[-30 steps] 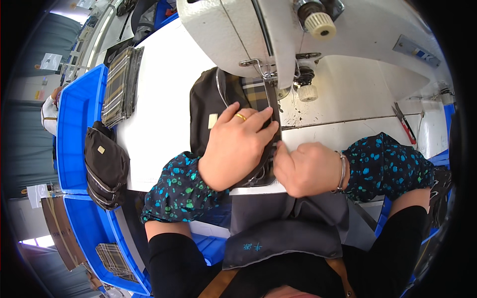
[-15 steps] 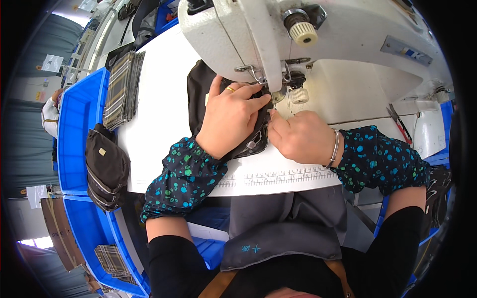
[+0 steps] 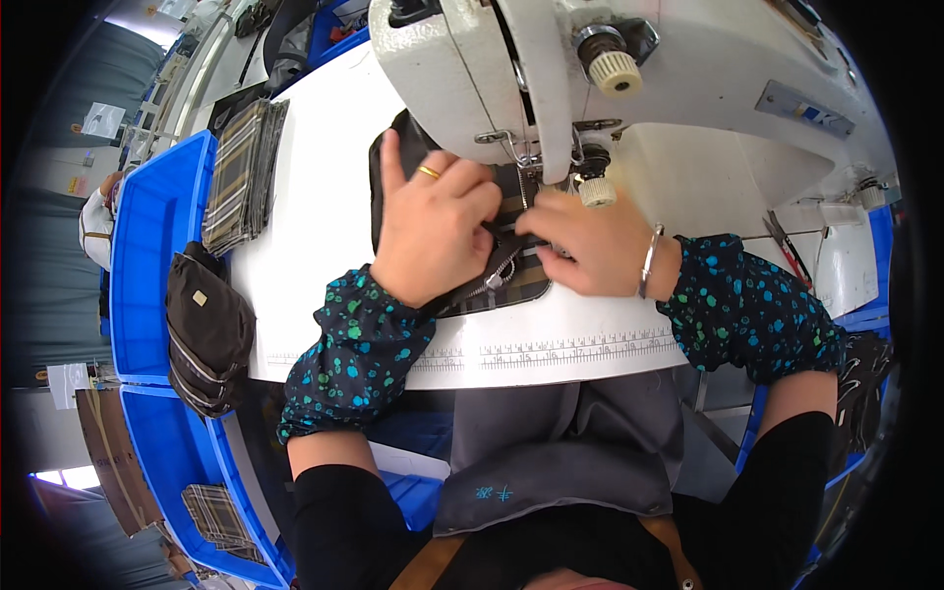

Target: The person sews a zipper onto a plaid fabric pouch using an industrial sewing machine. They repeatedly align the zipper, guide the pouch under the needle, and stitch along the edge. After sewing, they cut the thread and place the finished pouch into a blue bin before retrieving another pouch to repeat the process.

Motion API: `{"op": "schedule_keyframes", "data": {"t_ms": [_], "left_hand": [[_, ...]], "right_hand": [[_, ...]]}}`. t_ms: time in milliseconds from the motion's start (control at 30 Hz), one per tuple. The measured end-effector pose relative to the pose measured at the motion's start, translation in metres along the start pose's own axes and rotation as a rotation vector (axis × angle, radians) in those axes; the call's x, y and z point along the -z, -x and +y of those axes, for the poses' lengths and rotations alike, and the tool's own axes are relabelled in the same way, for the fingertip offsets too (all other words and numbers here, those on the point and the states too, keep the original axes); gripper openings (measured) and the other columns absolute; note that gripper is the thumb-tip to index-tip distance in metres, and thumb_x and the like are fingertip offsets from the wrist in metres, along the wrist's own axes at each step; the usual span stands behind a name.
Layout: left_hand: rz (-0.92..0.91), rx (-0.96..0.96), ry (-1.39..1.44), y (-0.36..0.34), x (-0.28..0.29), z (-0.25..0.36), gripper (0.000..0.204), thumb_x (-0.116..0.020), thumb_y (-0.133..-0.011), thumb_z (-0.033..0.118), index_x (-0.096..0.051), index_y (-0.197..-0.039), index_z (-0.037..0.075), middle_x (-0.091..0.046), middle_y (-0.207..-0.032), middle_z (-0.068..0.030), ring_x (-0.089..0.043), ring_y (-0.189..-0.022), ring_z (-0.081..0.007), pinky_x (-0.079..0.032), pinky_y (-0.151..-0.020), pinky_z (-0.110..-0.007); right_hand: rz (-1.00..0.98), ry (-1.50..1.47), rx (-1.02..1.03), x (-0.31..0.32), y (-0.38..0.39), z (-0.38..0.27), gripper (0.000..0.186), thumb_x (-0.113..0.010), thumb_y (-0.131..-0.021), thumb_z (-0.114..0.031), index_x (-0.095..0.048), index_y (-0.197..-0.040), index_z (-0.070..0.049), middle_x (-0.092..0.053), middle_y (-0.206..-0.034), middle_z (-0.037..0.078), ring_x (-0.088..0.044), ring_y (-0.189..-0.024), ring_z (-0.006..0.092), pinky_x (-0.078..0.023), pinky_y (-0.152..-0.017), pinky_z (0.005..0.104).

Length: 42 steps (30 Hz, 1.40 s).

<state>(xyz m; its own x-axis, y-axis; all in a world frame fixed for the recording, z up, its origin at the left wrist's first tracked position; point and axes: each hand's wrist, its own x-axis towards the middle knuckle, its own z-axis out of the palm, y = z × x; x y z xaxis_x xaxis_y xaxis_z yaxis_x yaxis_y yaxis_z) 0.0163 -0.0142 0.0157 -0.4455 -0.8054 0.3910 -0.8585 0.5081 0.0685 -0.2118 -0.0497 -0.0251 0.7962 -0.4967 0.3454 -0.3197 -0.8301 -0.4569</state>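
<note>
Under the needle area of a white sewing machine (image 3: 433, 69) lies a black fabric piece (image 3: 418, 143) with a metal zipper (image 3: 495, 281). Brown plaid cloth (image 3: 529, 283) shows along its right and near edge. My left hand (image 3: 433, 226) grips the black fabric beside the zipper, index finger stretched away from me and the other fingers curled. Slightly blurred, my right hand (image 3: 595, 246) holds the right edge of the same piece near the presser foot; its fingertips lie on the black fabric and the thumb is lower, by the plaid.
Stacked plaid pieces (image 3: 241, 182) lie at the table's left, beside a blue bin (image 3: 162, 246) and a black zippered pouch (image 3: 208, 324). A lower blue bin (image 3: 162, 433) holds more plaid cloth. Red-handled scissors (image 3: 789, 251) rest at the right. A printed ruler (image 3: 580, 352) follows the near edge.
The zippered edge has been folded back to the left, exposing plaid cloth at the right. My left hand has curled and shifted left; my right hand has moved slightly away from me.
</note>
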Motion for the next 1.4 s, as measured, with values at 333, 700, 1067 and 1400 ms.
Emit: {"op": "schedule_keyframes", "data": {"t_ms": [333, 700, 1067, 1400], "left_hand": [[0.154, 0.189, -0.292, 0.000, 0.009, -0.028, 0.017, -0.064, -0.067, 0.001, -0.062, -0.080, 0.012, -0.066, -0.094, 0.0011, -0.065, -0.100, -0.0261, -0.029, -0.116, -0.068], [0.141, -0.258, 0.153, 0.025, -0.012, 0.037, 0.034, -0.079, -0.070, 0.009, -0.067, -0.102, 0.012, -0.072, -0.119, -0.0057, -0.070, -0.106, -0.0219, -0.024, -0.123, -0.062], [0.117, -0.109, -0.225, 0.028, -0.005, 0.028, 0.031, -0.084, -0.067, 0.022, -0.068, -0.093, 0.017, -0.061, -0.095, 0.0034, -0.059, -0.105, -0.0205, -0.017, -0.123, -0.063], [0.401, -0.309, -0.175, 0.031, -0.008, 0.022, 0.030, -0.078, -0.071, 0.020, -0.082, -0.101, 0.020, -0.066, -0.087, 0.0073, -0.062, -0.093, -0.0162, -0.025, -0.121, -0.058]], "right_hand": [[0.060, 0.106, 0.315, -0.005, 0.012, 0.001, 0.011, -0.071, -0.079, -0.015, -0.062, -0.081, -0.010, -0.057, -0.079, 0.002, -0.063, -0.062, 0.0217, -0.051, -0.052, 0.0364], [0.355, 0.332, 0.405, 0.010, 0.015, -0.011, 0.009, -0.070, -0.072, -0.016, -0.062, -0.074, -0.011, -0.051, -0.071, -0.001, -0.055, -0.053, 0.0138, -0.043, -0.049, 0.0302], [0.497, 0.366, 0.320, 0.015, 0.009, -0.010, 0.025, -0.078, -0.070, -0.012, -0.053, -0.073, -0.014, -0.047, -0.072, -0.002, -0.052, -0.052, 0.0135, -0.041, -0.049, 0.0295], [0.351, 0.338, 0.284, 0.012, 0.014, -0.019, 0.015, -0.071, -0.073, -0.013, -0.056, -0.072, -0.012, -0.045, -0.069, 0.000, -0.055, -0.053, 0.0139, -0.042, -0.047, 0.0310]]}}
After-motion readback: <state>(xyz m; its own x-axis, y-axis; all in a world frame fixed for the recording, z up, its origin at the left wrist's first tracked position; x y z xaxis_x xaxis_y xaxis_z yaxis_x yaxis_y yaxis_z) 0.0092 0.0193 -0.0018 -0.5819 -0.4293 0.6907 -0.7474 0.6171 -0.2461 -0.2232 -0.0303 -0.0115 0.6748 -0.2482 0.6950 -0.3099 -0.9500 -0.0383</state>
